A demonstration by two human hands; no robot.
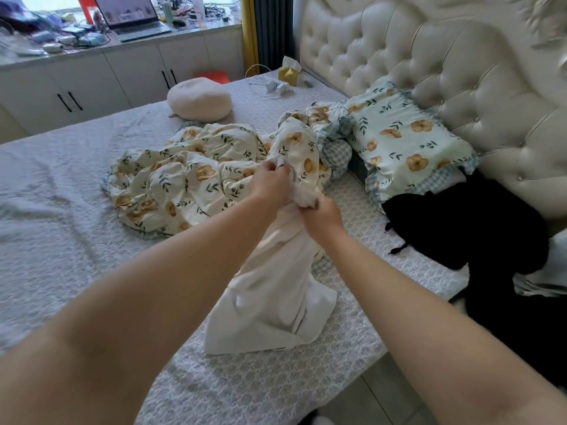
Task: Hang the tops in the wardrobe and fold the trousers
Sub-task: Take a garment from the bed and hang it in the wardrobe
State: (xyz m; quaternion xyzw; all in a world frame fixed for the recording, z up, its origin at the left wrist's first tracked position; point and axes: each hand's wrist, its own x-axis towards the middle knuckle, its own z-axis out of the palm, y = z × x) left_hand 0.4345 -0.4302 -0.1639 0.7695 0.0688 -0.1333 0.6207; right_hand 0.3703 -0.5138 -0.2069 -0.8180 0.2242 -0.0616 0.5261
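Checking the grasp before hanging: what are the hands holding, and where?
The left hand and right hand grip the white garment by its bunched upper end.

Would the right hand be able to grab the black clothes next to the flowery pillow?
Probably not just yet: the right hand is busy gripping the white garment. Nothing lies between it and the black clothes, so once it lets go, likely yes.
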